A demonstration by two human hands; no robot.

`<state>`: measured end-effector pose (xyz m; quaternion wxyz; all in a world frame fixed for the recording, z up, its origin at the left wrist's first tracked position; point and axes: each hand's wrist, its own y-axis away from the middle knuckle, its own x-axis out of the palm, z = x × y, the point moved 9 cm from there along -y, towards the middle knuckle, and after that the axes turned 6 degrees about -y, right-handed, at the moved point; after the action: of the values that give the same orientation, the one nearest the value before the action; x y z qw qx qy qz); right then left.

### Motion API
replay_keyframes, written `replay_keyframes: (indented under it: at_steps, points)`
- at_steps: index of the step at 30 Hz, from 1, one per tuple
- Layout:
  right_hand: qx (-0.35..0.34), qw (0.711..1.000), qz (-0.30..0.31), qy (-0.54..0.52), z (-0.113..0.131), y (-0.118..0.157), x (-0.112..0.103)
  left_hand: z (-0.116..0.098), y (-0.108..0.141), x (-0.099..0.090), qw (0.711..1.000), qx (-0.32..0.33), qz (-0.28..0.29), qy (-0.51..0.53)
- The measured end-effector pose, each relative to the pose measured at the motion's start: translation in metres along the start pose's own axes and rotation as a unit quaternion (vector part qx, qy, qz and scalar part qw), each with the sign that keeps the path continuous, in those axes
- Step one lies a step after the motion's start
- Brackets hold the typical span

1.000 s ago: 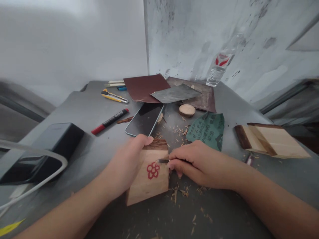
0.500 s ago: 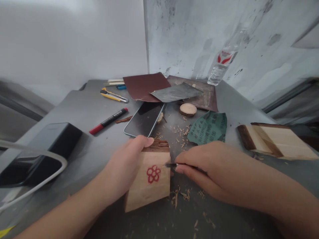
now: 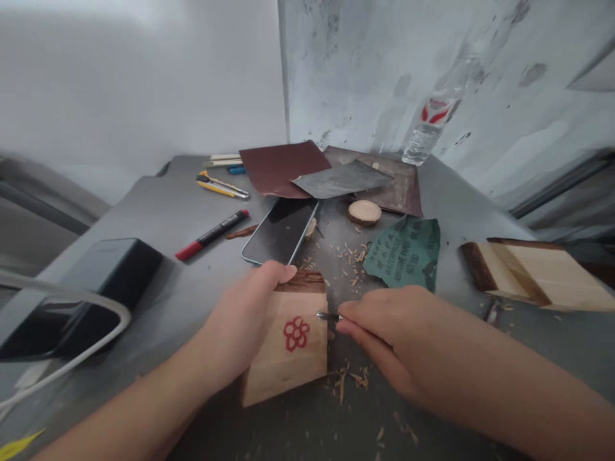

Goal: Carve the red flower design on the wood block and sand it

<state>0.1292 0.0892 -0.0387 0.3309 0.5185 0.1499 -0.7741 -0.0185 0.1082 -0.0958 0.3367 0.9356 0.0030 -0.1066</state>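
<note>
Head view, with 12 o'clock at the far corner: a scuffed plaster wall (image 3: 365, 77) rises behind a grey bench (image 3: 144, 282). At 9 o'clock sits a black power bank (image 3: 81, 301) with a white cable (image 3: 122, 314) looped over it, and at 3 o'clock lies a pale wooden board (image 3: 538, 275) with a dark bark edge. Toward 12 o'clock are a plastic water bottle (image 3: 430, 121), maroon sandpaper (image 3: 283, 169), a grey abrasive sheet (image 3: 341, 179) and green waterproof abrasive paper (image 3: 406, 253). Nearer the middle lie a smartphone (image 3: 278, 230), a red-capped marker (image 3: 211, 235), a yellow utility knife (image 3: 221, 186) and a small wood slice (image 3: 364, 212). At centre, the wooden block (image 3: 307, 365) is held in a firm wrap by the left hand (image 3: 245, 320), whose fingers curl round its 10 o'clock side. The right hand (image 3: 389, 336) closes in a narrow pinch on a slim carving tool (image 3: 329, 316), its steel tip at the block's 3 o'clock edge. The block looks light and stiff, best gripped on its flat sides; the bark strip (image 3: 302, 280) may flake. Its long axis seems to run from 6 to 12 o'clock, bark end pointing away, with a red flower mark (image 3: 296, 333) on its face. Wood shavings (image 3: 358, 379) lie by it.
</note>
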Motion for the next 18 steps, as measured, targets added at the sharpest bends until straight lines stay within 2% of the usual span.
replay_keyframes:
  at_steps: [9, 18]
  points:
    - [-0.056, 0.992, 0.014, -0.114, -0.011, -0.009, 0.0, 0.005, 0.002, 0.005, 0.999, -0.033, 0.03, 0.028]
    - [-0.083, 0.988, -0.009, -0.129, -0.011, -0.01, 0.002, 0.002, 0.002, 0.012, 0.995, -0.018, 0.063, 0.069]
